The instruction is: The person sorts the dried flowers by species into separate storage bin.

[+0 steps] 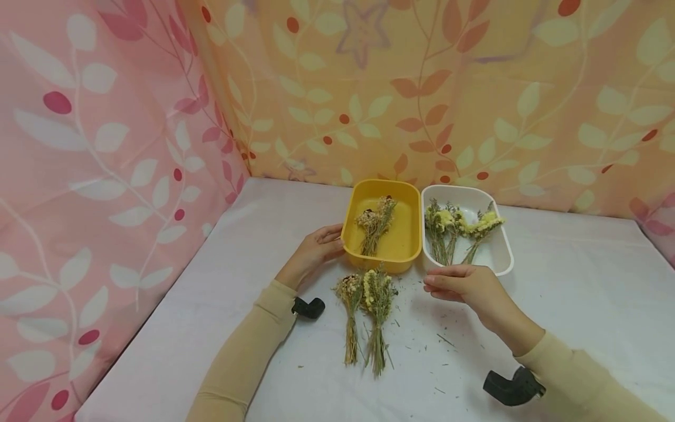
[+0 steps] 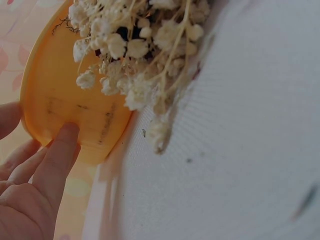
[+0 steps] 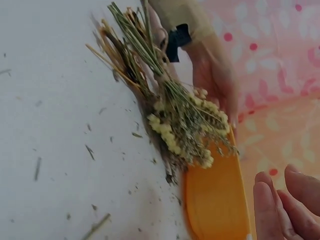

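If the left hand [image 1: 312, 253] pushes hard on the yellow tub [image 1: 407, 228], the tub could knock the white tub [image 1: 493, 249] right beside it, or catch the flower heads just in front; such dry stuff would probably snap or shed (the table [image 1: 303, 387] is littered with stem scraps [image 1: 445, 340]). The left hand has its fingers stretched against the yellow tub's side, while the right hand [image 1: 477, 293] is narrow, fingers close together and holding nothing, just in front of the white tub. The yellow tub is rounded at the corners, with a cream bunch [image 1: 375, 225] inside. Before it on the table lie a pale bunch [image 1: 349, 305] and a fuller yellow-green bunch [image 1: 377, 299], heads toward the tub. The white tub holds yellow flowers [image 1: 443, 225], some reaching over its right rim
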Tool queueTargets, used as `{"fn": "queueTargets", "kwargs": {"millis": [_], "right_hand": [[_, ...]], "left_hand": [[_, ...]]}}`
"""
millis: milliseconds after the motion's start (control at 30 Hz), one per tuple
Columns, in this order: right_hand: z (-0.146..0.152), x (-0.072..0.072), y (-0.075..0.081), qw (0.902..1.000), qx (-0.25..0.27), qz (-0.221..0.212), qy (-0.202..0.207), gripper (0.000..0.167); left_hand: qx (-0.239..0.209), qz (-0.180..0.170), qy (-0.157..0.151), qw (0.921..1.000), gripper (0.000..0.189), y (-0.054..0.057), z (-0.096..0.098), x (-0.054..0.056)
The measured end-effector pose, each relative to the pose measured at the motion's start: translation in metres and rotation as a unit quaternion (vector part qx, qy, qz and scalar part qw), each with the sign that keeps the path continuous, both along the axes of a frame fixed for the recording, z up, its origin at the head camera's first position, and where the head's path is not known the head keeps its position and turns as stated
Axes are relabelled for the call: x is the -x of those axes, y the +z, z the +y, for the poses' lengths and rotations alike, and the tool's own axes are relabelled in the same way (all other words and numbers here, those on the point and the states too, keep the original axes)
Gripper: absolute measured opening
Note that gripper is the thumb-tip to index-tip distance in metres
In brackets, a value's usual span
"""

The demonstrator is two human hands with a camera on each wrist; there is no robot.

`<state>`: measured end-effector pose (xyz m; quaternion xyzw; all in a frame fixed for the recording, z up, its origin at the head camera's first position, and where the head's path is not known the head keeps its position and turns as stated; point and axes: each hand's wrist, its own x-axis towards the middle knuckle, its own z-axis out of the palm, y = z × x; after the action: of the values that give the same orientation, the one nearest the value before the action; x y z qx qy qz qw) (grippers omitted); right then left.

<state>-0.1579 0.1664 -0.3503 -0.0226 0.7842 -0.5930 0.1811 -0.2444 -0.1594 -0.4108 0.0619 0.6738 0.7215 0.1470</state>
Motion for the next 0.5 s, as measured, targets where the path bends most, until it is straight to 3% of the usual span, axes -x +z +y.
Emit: {"fn": "queueTargets", "kwargs": {"millis": [500], "right_hand": [[-0.018,-0.018,-0.024,0.9992,0.026,-0.027,0.012,0.046]], "left_hand": [[0.002,0.001,-0.002,1.0,0.054,0.0,0.0,0.0]]}}
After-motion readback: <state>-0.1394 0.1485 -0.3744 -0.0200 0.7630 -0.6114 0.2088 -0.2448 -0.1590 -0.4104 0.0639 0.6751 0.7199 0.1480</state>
